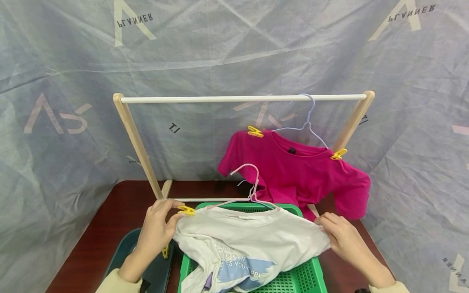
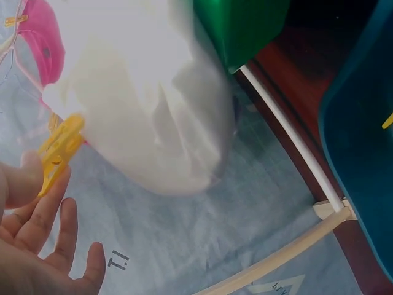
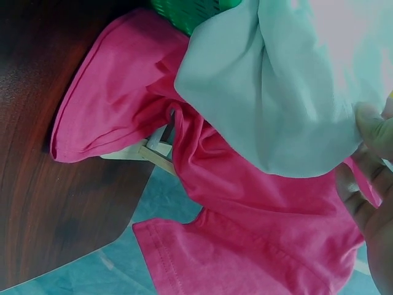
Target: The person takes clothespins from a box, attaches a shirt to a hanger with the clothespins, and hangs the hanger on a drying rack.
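Observation:
A white T-shirt (image 1: 293,240) with a blue print is spread over the green basket (image 1: 318,276), a pink hanger (image 1: 256,179) rising from its neckline. My left hand (image 1: 155,228) pinches a yellow clothespin (image 2: 61,144) between thumb and fingers, its tip at the shirt's left shoulder. The other fingers are spread in the left wrist view. My right hand (image 1: 342,236) pinches the fabric at the opposite shoulder. In the right wrist view, the white sleeve (image 3: 288,123) droops beside the thumb. Whether the clothespin grips the fabric is hard to tell.
Behind, a magenta T-shirt (image 1: 293,175) hangs by a blue hanger (image 1: 309,114) from the rack's white bar (image 1: 220,99), with two yellow clothespins at its shoulders. At the left, a dark teal bin (image 1: 126,244) stands on the brown table (image 1: 95,236). Another hanger's hook (image 1: 242,183) shows behind the pink one.

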`<action>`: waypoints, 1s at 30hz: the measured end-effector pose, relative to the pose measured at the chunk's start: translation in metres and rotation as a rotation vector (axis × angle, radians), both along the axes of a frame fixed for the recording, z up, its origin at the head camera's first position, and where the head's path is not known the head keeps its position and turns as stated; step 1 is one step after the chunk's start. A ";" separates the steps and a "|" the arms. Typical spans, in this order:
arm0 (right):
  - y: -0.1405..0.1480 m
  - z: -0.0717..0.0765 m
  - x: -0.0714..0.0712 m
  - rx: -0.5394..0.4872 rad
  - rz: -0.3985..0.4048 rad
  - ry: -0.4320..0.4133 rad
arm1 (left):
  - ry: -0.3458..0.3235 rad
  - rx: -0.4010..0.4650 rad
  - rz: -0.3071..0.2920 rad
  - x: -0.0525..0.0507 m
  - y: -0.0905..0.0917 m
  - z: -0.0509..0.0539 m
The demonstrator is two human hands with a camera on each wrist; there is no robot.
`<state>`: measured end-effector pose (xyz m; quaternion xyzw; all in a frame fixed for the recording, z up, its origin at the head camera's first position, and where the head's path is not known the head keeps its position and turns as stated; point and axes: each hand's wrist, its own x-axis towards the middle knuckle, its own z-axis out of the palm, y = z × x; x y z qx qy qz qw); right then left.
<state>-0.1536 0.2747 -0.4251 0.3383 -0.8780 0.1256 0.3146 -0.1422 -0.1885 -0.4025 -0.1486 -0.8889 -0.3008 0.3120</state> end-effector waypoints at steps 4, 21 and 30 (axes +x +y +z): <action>0.001 0.000 0.001 -0.005 -0.002 -0.004 | -0.015 -0.013 -0.024 -0.001 0.001 0.002; 0.000 -0.001 0.003 -0.069 0.048 -0.017 | -0.037 -0.088 -0.040 -0.009 0.004 -0.007; 0.000 0.000 0.004 -0.070 0.034 -0.038 | -0.060 -0.115 -0.083 -0.010 0.003 -0.014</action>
